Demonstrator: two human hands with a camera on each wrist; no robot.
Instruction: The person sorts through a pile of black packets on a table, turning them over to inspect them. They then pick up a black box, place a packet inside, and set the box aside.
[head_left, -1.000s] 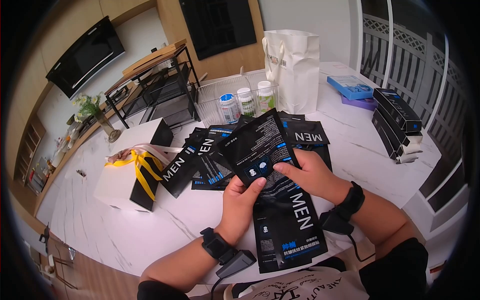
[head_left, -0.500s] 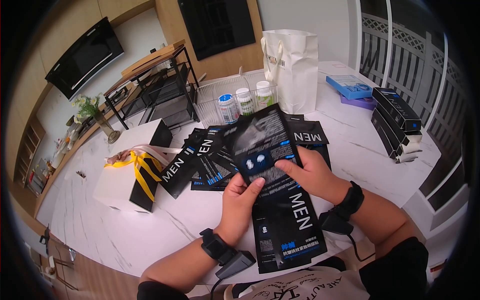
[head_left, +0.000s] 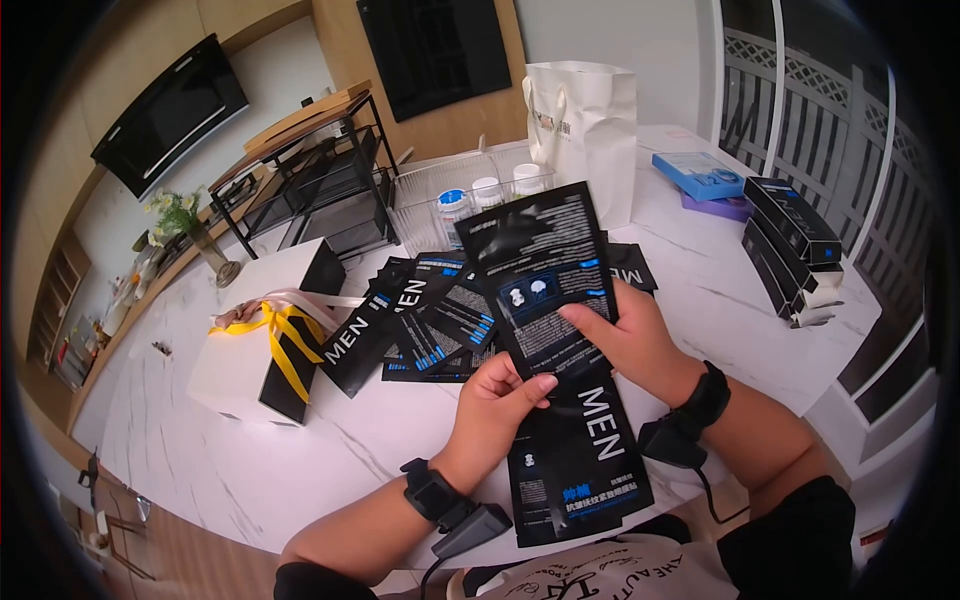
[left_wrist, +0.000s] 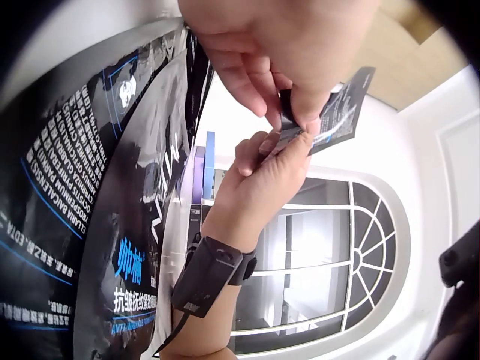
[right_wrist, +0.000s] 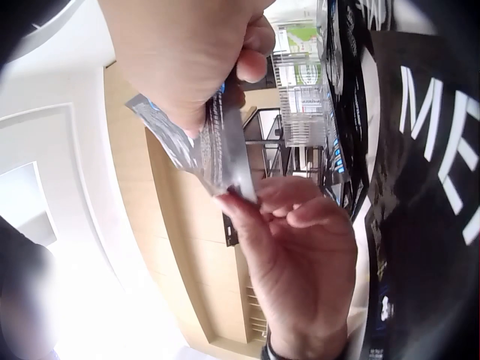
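Marbled table (head_left: pixel 400 440). From my remote station, I log left fingers (head_left: pixel 528 393) pinching a black packet (head_left: pixel 540 240) at its lower end, right fingers (head_left: pixel 588 325) gripping its side, probably for steadiness; other packets (head_left: pixel 600 485) lie below.

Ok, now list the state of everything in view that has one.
Pouch: held up, tilted; seal unclear
Left hand: pinching pouch
Right hand: gripping pouch
Other pouches: lying overlapped
Bottles: upright, capped
Paper bag: upright
Gift box: closed
Ribbon: tied
Black boxes: stacked
TV: dark
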